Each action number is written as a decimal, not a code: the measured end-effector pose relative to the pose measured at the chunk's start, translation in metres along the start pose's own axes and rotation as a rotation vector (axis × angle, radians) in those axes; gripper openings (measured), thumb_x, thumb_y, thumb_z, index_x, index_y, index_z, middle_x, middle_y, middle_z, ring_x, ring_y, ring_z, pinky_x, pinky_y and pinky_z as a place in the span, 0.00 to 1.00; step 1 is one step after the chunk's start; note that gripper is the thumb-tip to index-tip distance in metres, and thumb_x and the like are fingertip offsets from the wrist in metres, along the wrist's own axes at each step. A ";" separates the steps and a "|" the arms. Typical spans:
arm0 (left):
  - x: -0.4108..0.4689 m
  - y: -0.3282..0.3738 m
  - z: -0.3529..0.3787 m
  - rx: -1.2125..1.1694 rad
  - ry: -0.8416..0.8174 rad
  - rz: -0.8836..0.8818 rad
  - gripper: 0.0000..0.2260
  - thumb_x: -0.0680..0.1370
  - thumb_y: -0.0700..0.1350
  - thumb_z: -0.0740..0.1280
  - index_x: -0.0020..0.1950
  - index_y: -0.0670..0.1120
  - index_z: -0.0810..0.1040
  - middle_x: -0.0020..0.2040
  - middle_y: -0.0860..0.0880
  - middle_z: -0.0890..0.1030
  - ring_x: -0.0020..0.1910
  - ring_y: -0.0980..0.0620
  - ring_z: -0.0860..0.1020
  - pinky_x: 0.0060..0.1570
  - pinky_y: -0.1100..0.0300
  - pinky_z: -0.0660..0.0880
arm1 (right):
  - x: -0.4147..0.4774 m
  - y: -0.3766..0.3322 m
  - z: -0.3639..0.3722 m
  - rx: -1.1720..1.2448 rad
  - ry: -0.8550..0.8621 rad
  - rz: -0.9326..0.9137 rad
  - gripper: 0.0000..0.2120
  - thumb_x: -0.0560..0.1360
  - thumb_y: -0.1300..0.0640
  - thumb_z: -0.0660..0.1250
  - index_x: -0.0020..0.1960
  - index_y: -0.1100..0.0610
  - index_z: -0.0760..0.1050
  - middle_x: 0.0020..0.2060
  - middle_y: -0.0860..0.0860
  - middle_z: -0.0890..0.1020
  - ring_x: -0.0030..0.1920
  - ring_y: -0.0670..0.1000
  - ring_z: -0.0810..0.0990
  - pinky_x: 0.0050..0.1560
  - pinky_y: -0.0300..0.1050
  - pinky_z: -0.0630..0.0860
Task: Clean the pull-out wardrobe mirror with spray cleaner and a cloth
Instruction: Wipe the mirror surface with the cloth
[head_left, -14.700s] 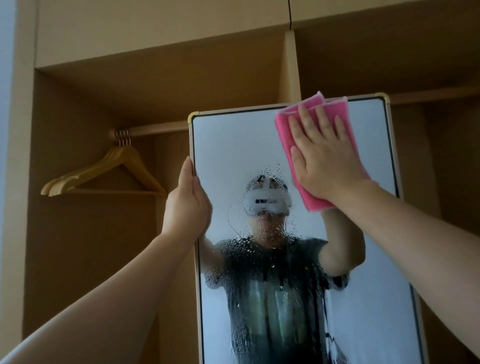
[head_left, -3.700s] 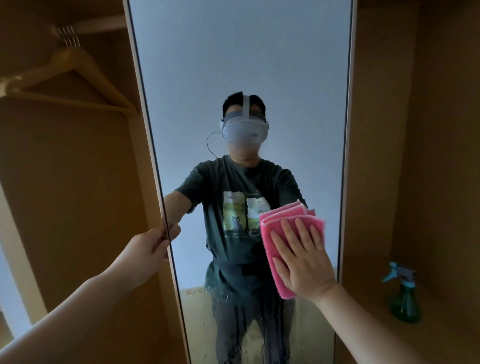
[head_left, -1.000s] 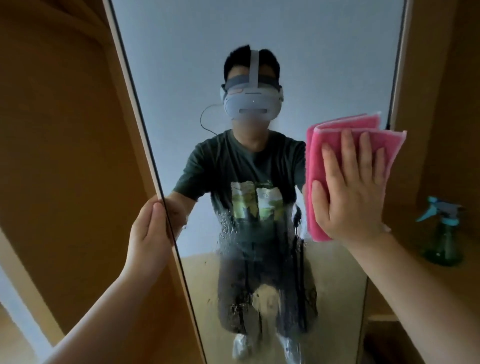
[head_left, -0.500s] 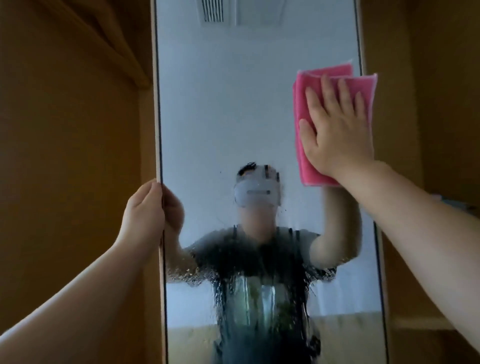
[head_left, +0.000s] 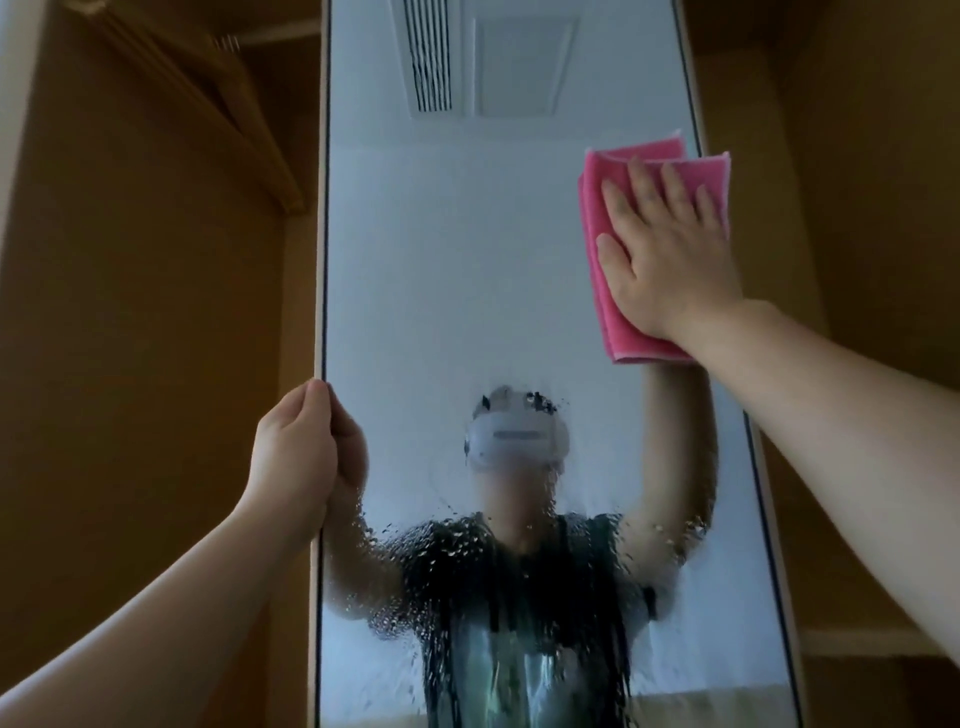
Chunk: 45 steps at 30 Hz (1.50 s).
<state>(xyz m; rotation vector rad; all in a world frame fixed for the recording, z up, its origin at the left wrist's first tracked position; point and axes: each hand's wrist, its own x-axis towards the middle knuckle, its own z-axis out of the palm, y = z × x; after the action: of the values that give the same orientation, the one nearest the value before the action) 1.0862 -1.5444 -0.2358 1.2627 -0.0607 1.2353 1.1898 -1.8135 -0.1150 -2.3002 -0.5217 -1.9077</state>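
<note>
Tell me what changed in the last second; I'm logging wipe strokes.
The right hand slid the folded pink cloth up the right side of the tall framed mirror, from the reflection's chest level to above its head. The left hand still grips its left edge; spray droplets still cover the lower glass.

1. Mirror (head_left: 467, 260): tall, upright, pale-framed; its lower half is covered with droplets and runs.
2. Left hand (head_left: 296, 462): curled around the mirror's left edge.
3. Right hand (head_left: 670, 260): laid flat, fingers straight, on a folded pink cloth (head_left: 605, 270), which is pressed against the glass by the right edge.
4. Wardrobe interior (head_left: 130, 312): brown panels are seen either side.
</note>
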 end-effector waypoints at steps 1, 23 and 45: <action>-0.001 0.000 0.000 0.013 0.006 0.023 0.18 0.83 0.48 0.57 0.32 0.49 0.64 0.25 0.50 0.65 0.22 0.58 0.67 0.18 0.69 0.62 | -0.004 0.001 0.001 0.001 0.001 0.004 0.28 0.81 0.43 0.39 0.79 0.52 0.44 0.79 0.55 0.47 0.78 0.59 0.46 0.76 0.59 0.43; -0.026 -0.009 -0.026 0.291 -0.153 0.007 0.18 0.80 0.45 0.52 0.44 0.30 0.71 0.32 0.36 0.77 0.29 0.44 0.73 0.30 0.54 0.70 | -0.192 -0.022 0.039 0.053 -0.054 -0.009 0.28 0.82 0.45 0.40 0.78 0.58 0.53 0.77 0.60 0.55 0.77 0.63 0.52 0.75 0.63 0.52; -0.031 -0.013 -0.024 0.274 -0.108 0.058 0.17 0.82 0.46 0.51 0.38 0.39 0.70 0.28 0.41 0.76 0.27 0.46 0.72 0.23 0.60 0.69 | -0.125 -0.022 0.022 0.027 -0.089 -0.132 0.28 0.80 0.46 0.44 0.78 0.54 0.53 0.78 0.55 0.55 0.77 0.60 0.51 0.76 0.61 0.46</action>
<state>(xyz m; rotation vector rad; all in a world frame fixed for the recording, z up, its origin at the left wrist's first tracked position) 1.0692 -1.5449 -0.2731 1.5743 -0.0064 1.2545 1.1843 -1.8100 -0.2441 -2.3975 -0.7218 -1.8465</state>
